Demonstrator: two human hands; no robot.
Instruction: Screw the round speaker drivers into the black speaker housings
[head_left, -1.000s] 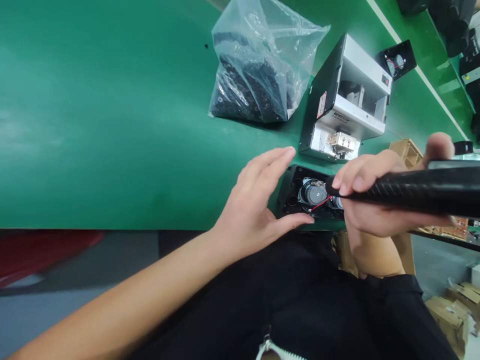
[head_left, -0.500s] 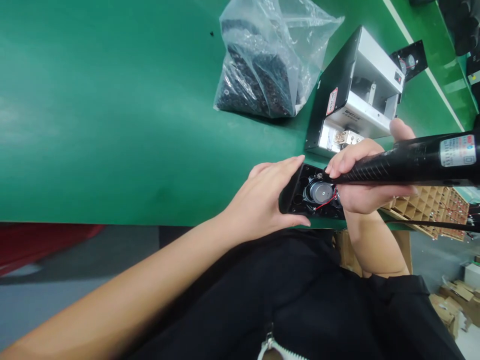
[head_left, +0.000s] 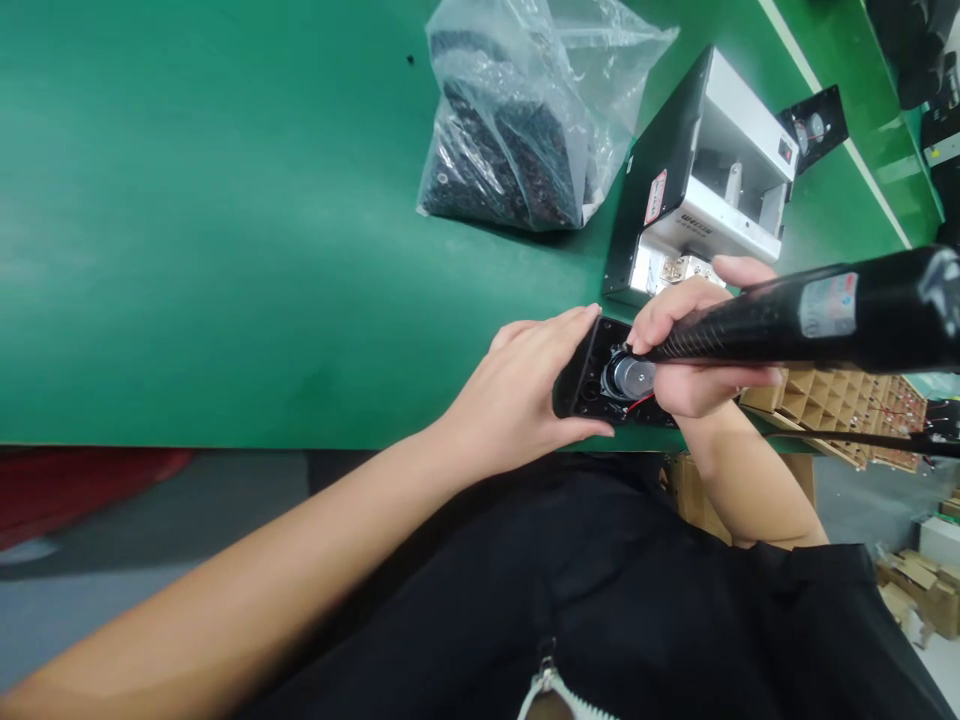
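My right hand (head_left: 686, 340) is wrapped around a black electric screwdriver (head_left: 757, 315) with a label on its body. The tool's tip end is by the upper edge of a round silver speaker (head_left: 634, 377), and my fingers hide the bit. That speaker sits in a black rectangular housing (head_left: 592, 405), with a red wire beside it. My left hand (head_left: 517, 395) grips the left end of the housing, thumb on the near side and fingers on the far side. The housing's right part is hidden under my right hand.
Beyond my hands stand a silver and black machine (head_left: 697, 190) and a clear plastic bag (head_left: 510, 130) of small dark parts. Another black panel with speakers (head_left: 814, 125) lies behind the machine. At right is a wooden compartment tray (head_left: 832, 405); a dark cable (head_left: 847, 437) crosses it.
The screwdriver and my right hand have shifted left, and the tool's back end now points more toward the camera. My left hand keeps its grip on the housing. The whole view has shifted slightly.
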